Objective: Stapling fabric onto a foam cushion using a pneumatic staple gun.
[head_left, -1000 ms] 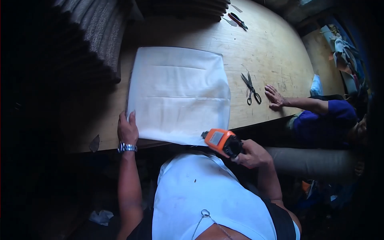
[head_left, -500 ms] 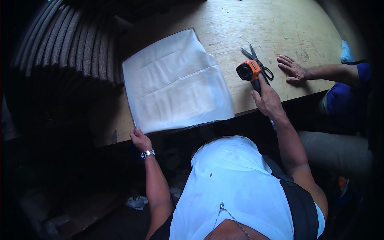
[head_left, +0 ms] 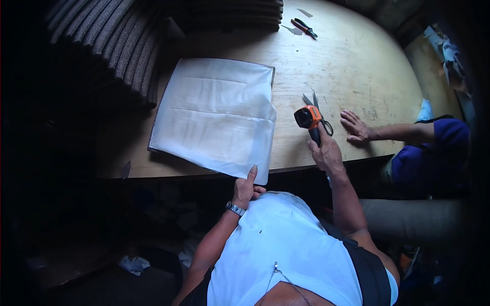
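Observation:
A white fabric sheet (head_left: pixel 214 109) with creases and a dark edge lies on the table, its near right corner reaching past the front edge. My left hand (head_left: pixel 245 189) pinches that corner, thumb on top and fingers underneath. To the right, my right hand (head_left: pixel 329 154) is wrapped round the grip of an orange and black pistol-grip tool (head_left: pixel 308 118), which is held above the table. Beneath and beside the tool, a pair of scissors (head_left: pixel 328 127) rests partly hidden, its blades pointing away from me.
Another person's hand (head_left: pixel 357 128) lies flat on the wooden table (head_left: pixel 352 66), right of the scissors. Tall rows of grey foam-like panels (head_left: pixel 115 43) stand at the far left. Pliers (head_left: pixel 305 29) lie toward the back. A grey roll (head_left: pixel 408 219) is below the table edge at right.
The sheet has turned clockwise. My left hand has moved from its near left corner to its near right corner. My right hand still holds the tool; the view has shifted.

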`<state>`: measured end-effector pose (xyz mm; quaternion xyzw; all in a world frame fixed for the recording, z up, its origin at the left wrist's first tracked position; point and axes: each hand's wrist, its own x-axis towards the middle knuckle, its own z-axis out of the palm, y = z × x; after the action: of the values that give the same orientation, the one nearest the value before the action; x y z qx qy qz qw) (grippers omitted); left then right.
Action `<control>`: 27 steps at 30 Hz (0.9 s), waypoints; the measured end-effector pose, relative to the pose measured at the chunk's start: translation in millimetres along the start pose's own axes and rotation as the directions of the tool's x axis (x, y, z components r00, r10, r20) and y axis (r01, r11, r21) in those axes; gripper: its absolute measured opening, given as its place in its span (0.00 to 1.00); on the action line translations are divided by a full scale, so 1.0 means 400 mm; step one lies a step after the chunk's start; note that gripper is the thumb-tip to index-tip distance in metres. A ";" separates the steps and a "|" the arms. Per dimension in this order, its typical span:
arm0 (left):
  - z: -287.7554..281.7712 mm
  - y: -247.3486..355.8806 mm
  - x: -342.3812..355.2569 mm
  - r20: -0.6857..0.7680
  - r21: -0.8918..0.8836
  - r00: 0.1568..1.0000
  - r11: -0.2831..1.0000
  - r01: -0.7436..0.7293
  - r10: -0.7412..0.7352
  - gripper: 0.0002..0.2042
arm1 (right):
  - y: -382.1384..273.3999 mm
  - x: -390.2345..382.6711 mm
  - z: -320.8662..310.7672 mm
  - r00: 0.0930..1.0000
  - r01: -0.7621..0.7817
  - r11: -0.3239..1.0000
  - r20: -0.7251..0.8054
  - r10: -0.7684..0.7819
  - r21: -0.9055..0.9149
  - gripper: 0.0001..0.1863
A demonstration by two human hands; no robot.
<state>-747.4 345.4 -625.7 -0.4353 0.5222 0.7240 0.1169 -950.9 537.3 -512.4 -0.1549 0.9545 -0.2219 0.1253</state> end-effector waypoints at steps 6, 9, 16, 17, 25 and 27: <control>-0.013 -0.072 -0.028 -0.125 0.548 0.933 0.807 -0.218 0.337 0.23 | 0.038 0.077 -0.053 0.999 0.040 0.992 0.012 -0.039 -0.117 0.38; -0.024 -0.121 -0.027 -0.177 0.400 0.889 0.856 -0.327 0.422 0.21 | 0.091 0.203 -0.081 0.995 0.088 0.971 0.061 -0.076 -0.221 0.38; 0.009 -0.184 -0.049 -0.498 0.276 0.670 0.833 -0.479 0.550 0.21 | 0.212 0.541 -0.044 0.976 0.213 0.932 0.015 -0.218 -0.293 0.37; 0.001 -0.189 -0.055 -0.516 0.275 0.708 0.876 -0.397 0.483 0.21 | 0.214 0.578 -0.040 0.974 0.221 0.923 0.027 -0.224 -0.316 0.31; 0.065 -0.120 -0.054 -0.649 -0.483 0.710 0.574 -0.661 0.272 0.12 | 0.196 0.690 0.007 0.965 0.263 0.938 0.067 -0.254 -0.228 0.34; 0.057 -0.091 -0.090 -0.577 -0.522 0.780 0.625 -0.580 0.242 0.15 | 0.202 0.680 0.021 0.955 0.296 0.913 0.066 -0.290 -0.281 0.39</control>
<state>-714.9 390.9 -620.8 -0.4671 0.3218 0.7461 -0.3488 -1218.3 507.5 -603.6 -0.3152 0.9410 -0.0953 0.0776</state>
